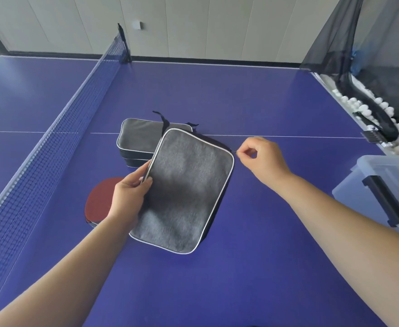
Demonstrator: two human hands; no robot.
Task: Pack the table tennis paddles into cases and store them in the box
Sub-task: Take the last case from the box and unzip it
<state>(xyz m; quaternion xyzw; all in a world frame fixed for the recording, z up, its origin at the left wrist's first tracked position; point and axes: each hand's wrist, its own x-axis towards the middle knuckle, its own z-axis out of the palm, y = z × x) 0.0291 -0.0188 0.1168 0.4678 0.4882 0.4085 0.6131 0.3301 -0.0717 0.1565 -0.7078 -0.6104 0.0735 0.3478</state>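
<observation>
A grey paddle case [186, 190] with white piping lies flat on the blue table [264, 256]. My left hand [130, 197] grips its left edge, thumb on top. My right hand [262, 159] pinches the small zipper pull at the case's upper right corner. Behind it lies a stack of grey cases [139, 140] with a black strap sticking up. A red paddle [99, 199] rests on the table to the left, partly hidden under my left hand. The clear plastic box [387, 194] with a black handle stands at the right edge.
The net [52, 142] runs along the left side. At the far right a dark catch net [349, 43] hangs over a tray with several white balls [368, 109].
</observation>
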